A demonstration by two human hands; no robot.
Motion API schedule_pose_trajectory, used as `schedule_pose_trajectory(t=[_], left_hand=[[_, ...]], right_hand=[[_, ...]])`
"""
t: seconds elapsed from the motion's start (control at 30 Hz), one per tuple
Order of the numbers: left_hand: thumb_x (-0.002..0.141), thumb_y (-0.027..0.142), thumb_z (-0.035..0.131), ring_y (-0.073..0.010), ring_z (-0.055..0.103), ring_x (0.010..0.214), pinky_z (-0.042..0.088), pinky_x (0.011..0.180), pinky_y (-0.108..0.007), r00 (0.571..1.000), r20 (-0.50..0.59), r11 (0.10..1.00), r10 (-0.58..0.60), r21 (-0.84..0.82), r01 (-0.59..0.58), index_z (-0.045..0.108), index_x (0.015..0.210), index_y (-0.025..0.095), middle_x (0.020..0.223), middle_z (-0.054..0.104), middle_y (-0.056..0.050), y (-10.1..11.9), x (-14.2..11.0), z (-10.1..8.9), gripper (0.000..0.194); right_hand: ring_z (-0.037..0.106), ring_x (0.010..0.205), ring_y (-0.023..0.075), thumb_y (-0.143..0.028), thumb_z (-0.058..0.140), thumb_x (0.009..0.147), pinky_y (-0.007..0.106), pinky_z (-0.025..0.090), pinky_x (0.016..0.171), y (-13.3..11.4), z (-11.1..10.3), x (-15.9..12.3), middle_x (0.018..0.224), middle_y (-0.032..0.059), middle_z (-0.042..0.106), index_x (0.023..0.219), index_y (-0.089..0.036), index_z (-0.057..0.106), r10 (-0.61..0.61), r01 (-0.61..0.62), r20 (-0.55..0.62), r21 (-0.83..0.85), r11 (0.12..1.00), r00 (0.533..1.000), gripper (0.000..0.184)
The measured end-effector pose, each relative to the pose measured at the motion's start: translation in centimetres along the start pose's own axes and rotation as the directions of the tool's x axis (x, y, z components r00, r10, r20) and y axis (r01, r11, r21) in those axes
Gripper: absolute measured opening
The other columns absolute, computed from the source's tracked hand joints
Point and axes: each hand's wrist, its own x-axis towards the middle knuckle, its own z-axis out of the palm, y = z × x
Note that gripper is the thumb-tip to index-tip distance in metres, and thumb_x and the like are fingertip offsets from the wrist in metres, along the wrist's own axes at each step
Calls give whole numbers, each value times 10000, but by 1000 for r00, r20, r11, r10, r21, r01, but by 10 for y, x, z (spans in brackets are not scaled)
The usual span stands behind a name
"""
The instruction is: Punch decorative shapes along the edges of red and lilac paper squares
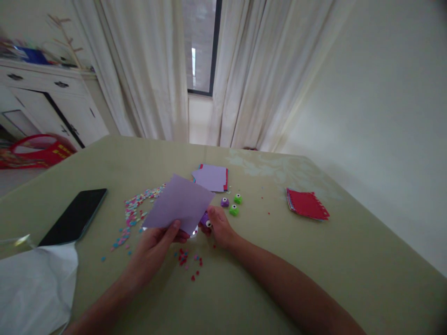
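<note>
My left hand (159,246) grips a lilac square of paper (179,202) by its lower edge, thumb on top. At the paper's right corner, my right hand (220,227) is closed around a small purple paper punch (206,219) with an eye on it. Whether the paper sits in the punch's slot is hidden. Beyond that hand stand another purple punch (225,202) and two green punches (238,199), also with eyes. Small red, blue and pink paper bits (183,257) lie on the table below my hands.
A stack of coloured paper squares (211,177) lies behind. To the right is a red-topped pile with scalloped edges (307,204). More confetti (134,211), a black phone (75,216) and a white bag (38,286) lie left on the green table (279,274).
</note>
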Motion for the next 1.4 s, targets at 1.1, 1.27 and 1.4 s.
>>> schedule_pose_trajectory(t=[1.1, 1.27, 1.4], left_hand=[[782, 667, 729, -257, 770, 690, 628, 716, -362, 999, -6, 998, 38, 53, -37, 788, 742, 188, 747, 816, -93, -2, -1, -2, 484], [767, 678, 737, -267, 772, 691, 630, 721, -374, 999, -10, 998, 33, 53, -32, 786, 747, 174, 748, 816, -109, -7, 1, -2, 507], [726, 726, 747, -282, 775, 693, 633, 720, -381, 999, -28, 998, 28, 53, -26, 779, 733, 164, 737, 813, -121, -6, 1, 0, 562]], right_hand=[[393, 454, 104, -910, 367, 880, 243, 280, 445, -5, 2, -1, 561, -25, 480, 654, -203, 504, 44, -44, 0, -125, 991, 999, 755], [384, 448, 110, -944, 356, 845, 246, 274, 437, -10, 4, -2, 516, -34, 442, 612, -215, 481, 59, -56, 11, -177, 983, 998, 775], [400, 435, 114, -948, 329, 848, 247, 276, 436, -14, 5, -3, 494, -30, 449, 592, -213, 493, 66, -59, 28, -207, 976, 997, 795]])
